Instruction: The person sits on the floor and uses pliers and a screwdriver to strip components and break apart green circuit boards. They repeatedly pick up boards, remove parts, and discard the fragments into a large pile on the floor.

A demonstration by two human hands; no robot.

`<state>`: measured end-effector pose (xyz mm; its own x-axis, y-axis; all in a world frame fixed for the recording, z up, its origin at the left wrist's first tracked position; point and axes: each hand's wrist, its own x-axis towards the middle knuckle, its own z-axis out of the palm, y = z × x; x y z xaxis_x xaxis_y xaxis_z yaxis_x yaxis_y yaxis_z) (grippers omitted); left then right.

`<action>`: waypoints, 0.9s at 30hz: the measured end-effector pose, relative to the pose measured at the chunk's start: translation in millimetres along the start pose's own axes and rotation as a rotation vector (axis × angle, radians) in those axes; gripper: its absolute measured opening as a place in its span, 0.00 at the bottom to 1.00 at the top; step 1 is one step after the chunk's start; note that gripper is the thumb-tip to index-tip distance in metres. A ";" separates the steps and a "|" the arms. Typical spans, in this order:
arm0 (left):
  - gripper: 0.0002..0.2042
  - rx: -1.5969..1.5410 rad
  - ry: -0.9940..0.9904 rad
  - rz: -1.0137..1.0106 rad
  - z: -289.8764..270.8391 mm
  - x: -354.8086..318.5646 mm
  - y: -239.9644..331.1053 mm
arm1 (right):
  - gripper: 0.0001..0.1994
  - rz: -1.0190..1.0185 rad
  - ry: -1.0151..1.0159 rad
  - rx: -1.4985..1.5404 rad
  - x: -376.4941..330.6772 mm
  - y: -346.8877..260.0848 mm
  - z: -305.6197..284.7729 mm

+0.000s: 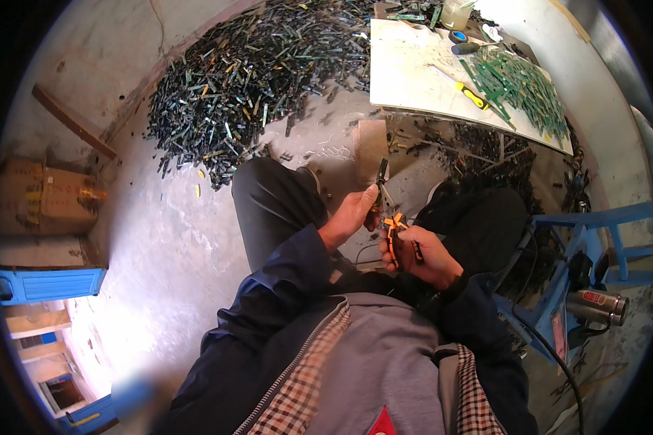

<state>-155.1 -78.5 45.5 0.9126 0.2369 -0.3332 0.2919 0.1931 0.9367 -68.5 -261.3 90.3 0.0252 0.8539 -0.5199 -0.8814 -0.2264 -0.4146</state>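
My left hand (354, 214) is closed, thumb and fingers pinching a narrow dark strip (382, 171) that points up and away from me. In my right hand (432, 255) is a pair of pliers (394, 235) with orange and black handles, my fingers wrapped round them. The two hands are close together above my lap, between my knees. The plier jaws are near the strip, but whether they touch it is too small to tell. A brown cardboard piece (372, 141) lies on the floor just beyond my hands.
A large heap of dark strips (247, 80) spreads over the floor ahead. A white board (406, 72) holds a pile of green strips (526, 90) and a yellow-black screwdriver (471, 96). Right are a blue stool (595, 217) and metal flask (598, 307); left is a carton (47, 199).
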 end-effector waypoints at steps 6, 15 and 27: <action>0.29 -0.249 -0.016 -0.137 -0.8 2.6 2.5 | 0.11 -0.023 -0.038 0.004 5.0 5.3 -9.8; 0.29 -0.276 -0.036 -0.131 -3.0 3.5 -4.2 | 0.11 -0.028 -0.012 0.004 2.8 4.5 0.9; 0.29 -0.192 -0.005 -0.136 -3.9 -2.7 0.5 | 0.13 -0.527 0.602 -1.347 18.6 20.2 -8.6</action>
<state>-158.6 -75.4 46.5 0.8700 0.1915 -0.4543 0.3533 0.4005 0.8455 -81.8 -254.0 65.8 0.6504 0.7379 -0.1804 0.3336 -0.4909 -0.8048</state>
